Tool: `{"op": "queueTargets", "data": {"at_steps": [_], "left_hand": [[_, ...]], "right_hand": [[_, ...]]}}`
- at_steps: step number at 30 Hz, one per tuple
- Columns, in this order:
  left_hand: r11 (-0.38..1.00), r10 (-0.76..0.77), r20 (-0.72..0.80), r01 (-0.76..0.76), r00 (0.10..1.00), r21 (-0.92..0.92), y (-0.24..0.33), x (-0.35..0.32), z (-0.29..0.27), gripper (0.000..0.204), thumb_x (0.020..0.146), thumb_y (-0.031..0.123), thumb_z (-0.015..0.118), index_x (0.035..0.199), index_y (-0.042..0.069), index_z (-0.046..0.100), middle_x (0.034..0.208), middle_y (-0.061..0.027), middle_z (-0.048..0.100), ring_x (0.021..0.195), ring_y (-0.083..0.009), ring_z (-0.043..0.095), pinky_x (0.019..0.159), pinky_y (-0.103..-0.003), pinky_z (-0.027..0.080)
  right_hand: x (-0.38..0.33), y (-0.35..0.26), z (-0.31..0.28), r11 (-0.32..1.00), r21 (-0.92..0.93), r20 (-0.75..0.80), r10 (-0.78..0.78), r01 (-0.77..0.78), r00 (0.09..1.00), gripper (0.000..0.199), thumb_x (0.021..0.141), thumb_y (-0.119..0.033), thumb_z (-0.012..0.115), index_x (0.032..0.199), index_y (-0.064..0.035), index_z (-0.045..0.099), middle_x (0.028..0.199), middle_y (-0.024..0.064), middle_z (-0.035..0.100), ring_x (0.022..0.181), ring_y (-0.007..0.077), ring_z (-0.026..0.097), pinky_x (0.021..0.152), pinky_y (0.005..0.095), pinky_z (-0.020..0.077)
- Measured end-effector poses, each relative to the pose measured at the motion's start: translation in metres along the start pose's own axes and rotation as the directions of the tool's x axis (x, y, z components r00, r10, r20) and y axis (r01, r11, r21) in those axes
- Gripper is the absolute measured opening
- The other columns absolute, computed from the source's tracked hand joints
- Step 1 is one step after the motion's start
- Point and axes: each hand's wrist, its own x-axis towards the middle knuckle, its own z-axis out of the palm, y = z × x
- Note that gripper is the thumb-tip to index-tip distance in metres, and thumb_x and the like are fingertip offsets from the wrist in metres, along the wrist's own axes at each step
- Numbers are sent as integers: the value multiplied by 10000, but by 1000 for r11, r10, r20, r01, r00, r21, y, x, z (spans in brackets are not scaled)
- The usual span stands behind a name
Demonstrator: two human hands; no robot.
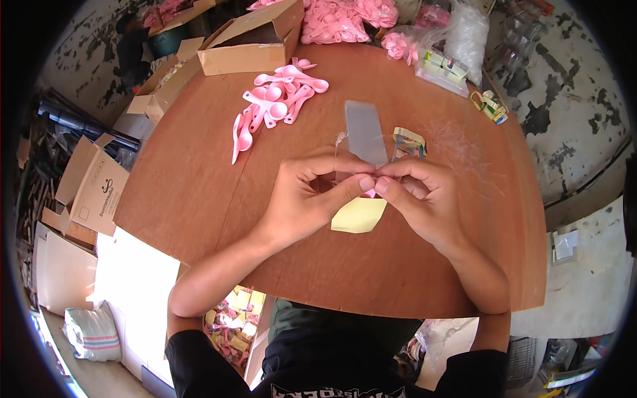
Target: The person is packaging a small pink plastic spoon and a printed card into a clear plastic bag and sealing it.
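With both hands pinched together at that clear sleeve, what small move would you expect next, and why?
Probably easing the pink piece deeper into the clear plastic sleeve. The left hand and right hand meet fingertip to fingertip at the sleeve's near end, with only a bit of pink showing between them.

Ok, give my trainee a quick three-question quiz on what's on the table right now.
1. True or false: the pile of pink plastic spoons lies beyond the hands, toward the open cardboard box.
2. What do the left hand and right hand hold between them? A) a clear plastic sleeve B) a roll of tape C) a pair of scissors
3. What colour is the paper slip on the wooden table under the hands?

Key: 1 true. 2 A: the clear plastic sleeve rises from the pinching fingers, with something small and pink at the pinch. 3 pale yellow.
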Motion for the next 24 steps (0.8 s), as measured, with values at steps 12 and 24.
{"op": "queueTargets", "data": {"at_steps": [12, 24], "left_hand": [[989, -116, -12, 114, 993, -95, -10, 2, -1, 183, 887, 65, 681, 1031, -47, 694, 961, -110, 710, 860, -111, 649, 762, -249, 534], [982, -190, -50, 190, 980, -13, -30, 6, -5, 192, 909, 111, 665, 1029, -34, 703, 942, -75, 718, 825, -76, 626, 731, -230, 510]], "right_hand": [[1, 9, -8, 987, 72, -81, 147, -141, 986, 158, 910, -58, 637, 986, 80, 653, 926, 101, 692, 829, 117, 664, 735, 234, 539], [8, 26, -14, 962, 87, -36, 264, -261, 964, 210, 891, -116, 669, 1009, 57, 653, 938, 93, 692, 862, 120, 661, 716, 241, 526]]}}
